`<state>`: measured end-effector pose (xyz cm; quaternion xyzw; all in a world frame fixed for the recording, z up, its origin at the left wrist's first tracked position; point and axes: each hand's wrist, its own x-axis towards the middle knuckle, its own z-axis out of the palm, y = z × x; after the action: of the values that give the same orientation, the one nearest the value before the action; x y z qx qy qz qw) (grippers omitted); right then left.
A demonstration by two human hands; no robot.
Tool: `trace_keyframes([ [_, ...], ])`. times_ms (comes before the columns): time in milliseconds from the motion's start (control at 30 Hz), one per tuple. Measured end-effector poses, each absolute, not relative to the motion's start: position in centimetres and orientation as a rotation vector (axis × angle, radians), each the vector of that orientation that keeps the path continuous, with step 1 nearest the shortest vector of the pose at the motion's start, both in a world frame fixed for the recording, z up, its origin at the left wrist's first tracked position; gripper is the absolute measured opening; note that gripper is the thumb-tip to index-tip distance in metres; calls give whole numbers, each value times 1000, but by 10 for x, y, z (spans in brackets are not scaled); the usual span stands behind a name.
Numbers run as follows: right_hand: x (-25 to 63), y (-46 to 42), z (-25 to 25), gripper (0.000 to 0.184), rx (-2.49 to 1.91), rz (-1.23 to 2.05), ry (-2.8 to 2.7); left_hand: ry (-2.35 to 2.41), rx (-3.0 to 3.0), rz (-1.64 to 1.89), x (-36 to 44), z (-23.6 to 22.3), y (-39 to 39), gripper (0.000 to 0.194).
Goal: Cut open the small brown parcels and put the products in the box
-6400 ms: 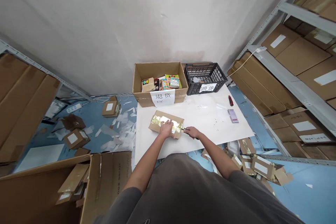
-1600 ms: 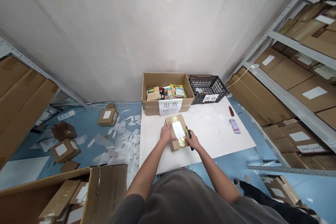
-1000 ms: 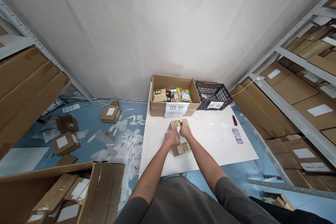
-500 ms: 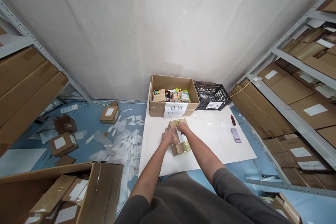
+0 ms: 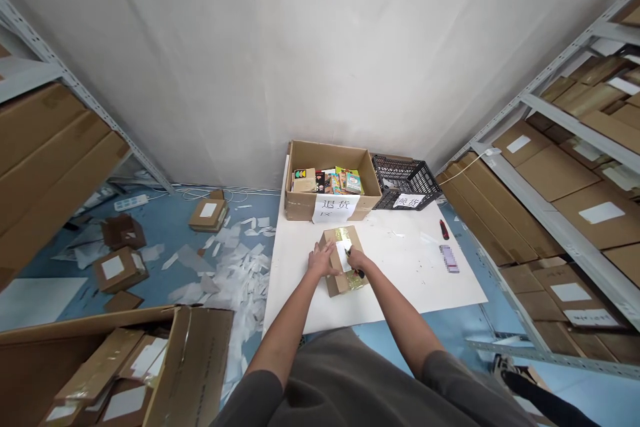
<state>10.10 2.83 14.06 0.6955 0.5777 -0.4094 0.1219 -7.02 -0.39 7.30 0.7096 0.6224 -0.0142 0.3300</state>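
A taped cardboard box (image 5: 354, 237) with a white label (image 5: 344, 255) lies on the white table in front of me. My left hand (image 5: 321, 260) rests on its left side, fingers spread, holding nothing. Over the label's right part, my right hand (image 5: 357, 259) is closed round a dark utility knife (image 5: 361, 273); its tip points towards the label. Shiny tape shows at the far and near ends of the box. Whether the blade touches the cardboard I cannot tell.
Behind the box stand an open carton (image 5: 300, 208) of small colourful boxes and a black crate (image 5: 385, 197). A red cutter (image 5: 444, 229) and a blurred purple packet (image 5: 449, 259) lie on the table's right. Paper scraps (image 5: 240, 273) litter the floor; shelves (image 5: 550, 207) flank the right.
My right hand has moved from the far end of the box back towards me, over the label, and the knife has come into clearer view. My left hand stays in place.
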Motion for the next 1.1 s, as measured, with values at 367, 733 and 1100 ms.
trace_keyframes([
  [367,159,-94,157,24,2027,-1349,1530,1586,1899,-14,-68,73,-4,136],
  [733,246,-90,151,57,2492,-1070,1593,1697,1896,448,-21,36,-44,108],
  [1100,315,-47,88,113,2830,-1139,1330,1727,1740,729,95,11,-26,109],
])
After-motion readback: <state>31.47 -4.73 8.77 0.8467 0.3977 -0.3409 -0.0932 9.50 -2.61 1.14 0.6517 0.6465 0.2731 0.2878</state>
